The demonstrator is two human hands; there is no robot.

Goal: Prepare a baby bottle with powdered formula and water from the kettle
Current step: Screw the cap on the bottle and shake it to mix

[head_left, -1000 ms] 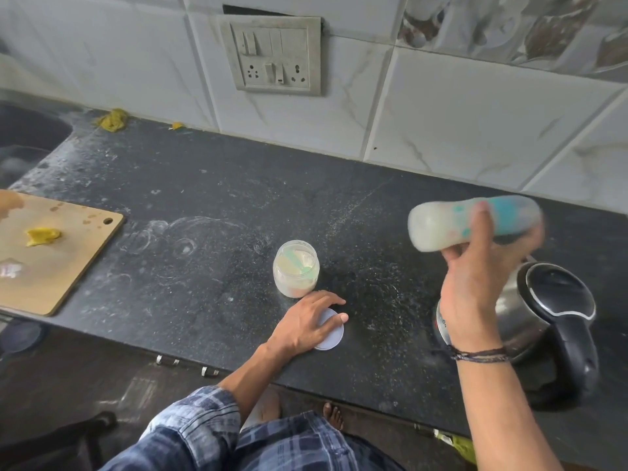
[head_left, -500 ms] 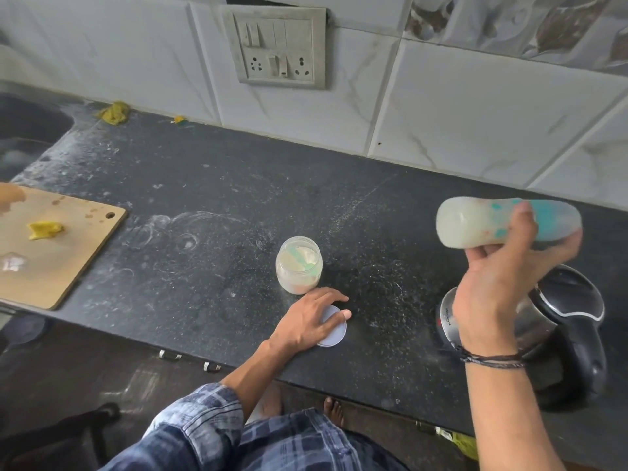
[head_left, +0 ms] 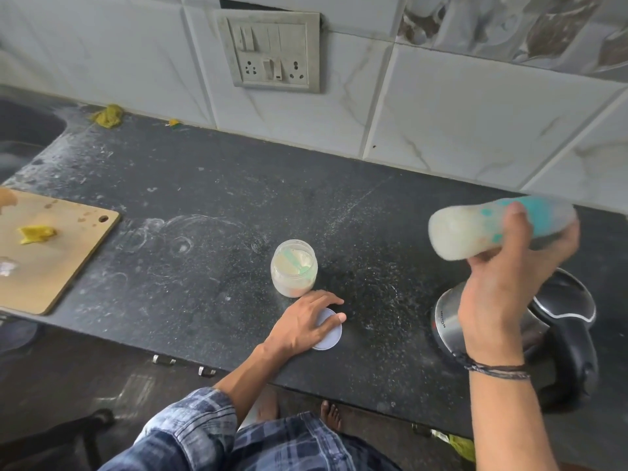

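- At the far left, part of a dark sink (head_left: 20, 130), set into the back left corner of the black stone counter (head_left: 204, 185).
- Wooden cutting board (head_left: 51, 273) over the counter's left front edge, with a yellow scrap (head_left: 35, 233) lying on it.
- Crumpled yellow cloth (head_left: 108, 115) against the back edge, near the sink.
- Grey switch panel (head_left: 272, 52) on the tiled wall above the middle of the back edge.
- Open formula jar (head_left: 294, 268) upright in the middle of the counter, closer to the front edge, pale powder inside and a green scoop (head_left: 295, 263) stuck in it.
- Left hand (head_left: 306, 322) just in front of the jar, relaxed and unclenched, fingers spread flat over the white lid (head_left: 331, 336), pressing it to the counter close to the front edge.
- Baby bottle (head_left: 475, 232) up in the air over the right part of the counter, lying nearly sideways, blurred, milky inside, teal end pointing right.
- Right hand (head_left: 503, 290) wrapped round the bottle's middle, thumb over the top, a dark thread band (head_left: 496, 367) on the wrist.
- Steel kettle (head_left: 557, 321) with black lid and handle beneath that hand, at the right front edge, partly hidden by the forearm.
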